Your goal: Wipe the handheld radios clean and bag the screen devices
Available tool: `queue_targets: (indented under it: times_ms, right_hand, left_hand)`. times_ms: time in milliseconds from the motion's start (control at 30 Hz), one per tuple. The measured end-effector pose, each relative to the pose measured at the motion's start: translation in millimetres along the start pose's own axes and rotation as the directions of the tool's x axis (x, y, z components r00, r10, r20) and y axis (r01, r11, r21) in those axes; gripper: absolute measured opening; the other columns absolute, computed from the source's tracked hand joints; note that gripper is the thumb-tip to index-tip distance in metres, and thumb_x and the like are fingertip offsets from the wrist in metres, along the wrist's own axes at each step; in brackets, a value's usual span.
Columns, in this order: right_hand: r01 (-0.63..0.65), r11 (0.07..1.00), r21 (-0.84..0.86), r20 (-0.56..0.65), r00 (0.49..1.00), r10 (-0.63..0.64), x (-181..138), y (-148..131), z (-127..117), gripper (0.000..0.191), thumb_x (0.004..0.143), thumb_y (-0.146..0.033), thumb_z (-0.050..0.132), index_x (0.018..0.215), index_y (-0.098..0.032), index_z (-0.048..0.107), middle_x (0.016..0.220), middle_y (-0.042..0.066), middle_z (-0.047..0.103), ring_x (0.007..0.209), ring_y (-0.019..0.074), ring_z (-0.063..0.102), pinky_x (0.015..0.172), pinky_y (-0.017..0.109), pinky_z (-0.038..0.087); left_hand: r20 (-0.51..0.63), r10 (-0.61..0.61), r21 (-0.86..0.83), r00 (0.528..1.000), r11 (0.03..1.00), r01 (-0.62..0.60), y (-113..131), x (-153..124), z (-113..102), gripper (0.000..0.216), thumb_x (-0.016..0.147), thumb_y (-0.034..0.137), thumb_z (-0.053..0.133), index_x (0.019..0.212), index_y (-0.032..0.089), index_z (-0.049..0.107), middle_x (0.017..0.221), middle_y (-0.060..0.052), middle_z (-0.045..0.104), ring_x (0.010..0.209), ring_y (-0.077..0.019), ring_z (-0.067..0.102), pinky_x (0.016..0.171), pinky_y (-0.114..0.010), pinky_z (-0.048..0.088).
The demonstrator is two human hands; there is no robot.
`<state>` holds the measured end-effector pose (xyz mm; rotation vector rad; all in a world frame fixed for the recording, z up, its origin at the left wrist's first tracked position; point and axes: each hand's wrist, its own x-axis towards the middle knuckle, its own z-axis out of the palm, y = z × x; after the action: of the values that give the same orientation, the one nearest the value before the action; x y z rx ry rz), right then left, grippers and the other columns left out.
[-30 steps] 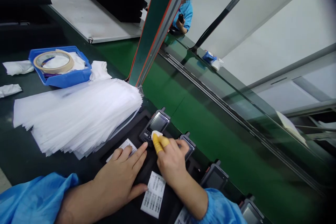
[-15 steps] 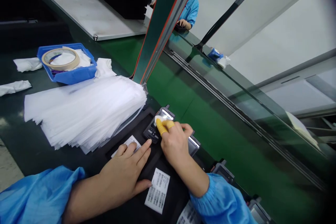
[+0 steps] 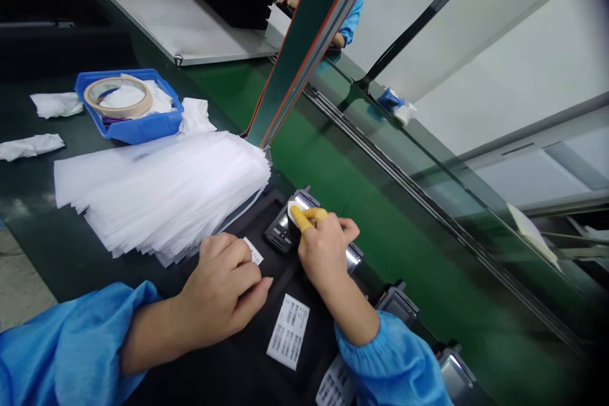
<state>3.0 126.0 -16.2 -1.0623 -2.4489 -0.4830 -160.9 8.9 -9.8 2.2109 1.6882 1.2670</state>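
Note:
A black tray (image 3: 266, 304) near the bottom holds a row of small black devices with screens. My right hand (image 3: 324, 252), with a yellow finger cot on the index finger, pinches a small white wipe (image 3: 292, 208) against the screen of the farthest device (image 3: 284, 228). My left hand (image 3: 223, 288) rests on the tray with fingers curled, partly over a white barcode label (image 3: 254, 250). Another barcode label (image 3: 288, 331) lies on the tray between my wrists. Further devices (image 3: 398, 304) sit to the right.
A thick fanned stack of white translucent bags (image 3: 162, 190) lies left of the tray. Behind it a blue bin (image 3: 133, 130) holds a tape roll (image 3: 118, 96) and white cloths. A green conveyor belt (image 3: 380, 228) runs on the right. A co-worker's blue sleeve (image 3: 349, 19) shows at the back.
My left hand's fingers have curled in from flat and slid onto the near label. My right hand has moved the wipe up the far device's screen. The view has shifted slightly.

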Motion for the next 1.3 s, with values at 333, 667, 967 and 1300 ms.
queue_targets:
  times_ms: [333, 667, 967, 1300]
  right_hand:
    - [0.248, 0.96, 0.128, 0.035, 0.966, -0.255, -26, -26, -13, 0.022, 0.084, -0.011, 0.049, 0.086, -0.023, 0.068, 0.089, 0.0, 0.063, 0.08, 0.0152, 0.045, 0.082, 0.039, 0.022]
    - [0.0, 0.997, 0.074, 0.033, 0.999, -0.003, -33, -3, -4, 0.031, 0.078, -0.003, 0.046, 0.087, -0.023, 0.068, 0.093, 0.001, 0.065, 0.079, 0.0157, 0.046, 0.081, 0.038, 0.022]
    - [-0.112, 0.994, 0.013, -0.084, 0.99, 0.113, -49, 28, -43, 0.034, 0.076, -0.002, 0.044, 0.092, -0.022, 0.067, 0.089, 0.001, 0.064, 0.079, 0.0141, 0.051, 0.079, 0.037, 0.022]
    - [-0.144, 0.984, -0.101, 0.034, 0.988, 0.148, -80, 49, -31, 0.027, 0.075, -0.001, 0.049, 0.068, -0.021, 0.067, 0.087, 0.002, 0.061, 0.079, 0.016, 0.043, 0.081, 0.04, 0.021]
  left_hand:
    - [-0.084, -0.105, 0.012, 0.991, 0.994, 0.106, -8, 8, -5, 0.025, 0.085, 0.02, 0.053, 0.059, 0.017, 0.055, 0.069, -0.001, 0.049, 0.071, -0.0176, 0.045, 0.068, -0.036, 0.029]
    - [0.011, -0.103, 0.059, 0.995, 0.993, 0.102, -6, 10, -4, 0.025, 0.086, 0.024, 0.051, 0.063, 0.018, 0.058, 0.074, -0.002, 0.053, 0.076, -0.0185, 0.048, 0.07, -0.037, 0.03]
    - [0.119, -0.041, 0.102, 0.992, 0.994, 0.029, -8, 11, -2, 0.023, 0.088, 0.022, 0.049, 0.068, 0.019, 0.06, 0.078, -0.004, 0.06, 0.081, -0.0215, 0.054, 0.073, -0.039, 0.032]
    - [0.299, 0.093, 0.212, 0.95, 0.964, -0.161, -17, 10, 11, 0.02, 0.088, 0.027, 0.049, 0.101, 0.021, 0.063, 0.122, -0.008, 0.063, 0.126, -0.0322, 0.044, 0.101, -0.052, 0.026]
